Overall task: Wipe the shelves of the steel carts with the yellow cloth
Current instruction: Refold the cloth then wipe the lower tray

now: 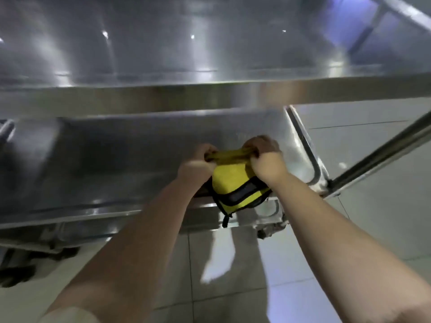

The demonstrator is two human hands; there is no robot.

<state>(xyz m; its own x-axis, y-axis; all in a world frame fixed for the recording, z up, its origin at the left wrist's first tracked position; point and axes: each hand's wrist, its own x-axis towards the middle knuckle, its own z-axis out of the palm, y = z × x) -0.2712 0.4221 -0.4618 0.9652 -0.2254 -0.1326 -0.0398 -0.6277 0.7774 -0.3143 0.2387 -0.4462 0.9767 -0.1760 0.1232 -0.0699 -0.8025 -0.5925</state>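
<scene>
Grip: my left hand (198,162) and right hand (265,155) both clench the top edge of the yellow cloth (229,180) — bunched and pulled taut between them.
Cloth: hangs from my fists, black-trimmed hem lowest, over the near right part of the lower shelf (112,164); whether it touches the steel I cannot tell.
Cart: upper shelf (163,54) sits above — blurred, bright with reflections.
Beyond: slanted rail (384,151) at right, pale tiled floor (363,145) below.

yellow cloth (227,180) black-edged, silver cart (116,159)

yellow cloth (229,180) | black-trimmed, bunched, stretched taut | above lower shelf (105,164) of steel cart
</scene>
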